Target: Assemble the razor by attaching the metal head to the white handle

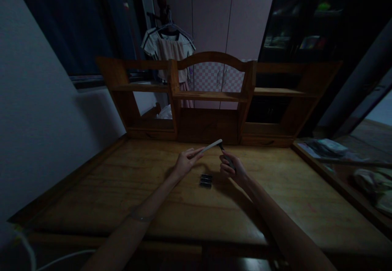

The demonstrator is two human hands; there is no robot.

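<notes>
My left hand [184,162] is closed on one end of a slim white stick-like thing [211,145], which slants up to the right above the table. My right hand [232,166] wraps around a dark-handled tool [228,159]. The tool's narrow black tip is at the far end of the white thing and seems to touch it. Too dim to make out is the exact kind of either one. On the table below and between my hands, three small dark oblong pieces [206,180] lie in a row, one in front of another.
The wooden tabletop [122,189] has a raised shelf unit [211,96] along its back edge. Clothes on a hanger [170,44] hang behind it. A side surface at right bears a plastic-wrapped item [332,146]. A white cable [65,256] runs at lower left.
</notes>
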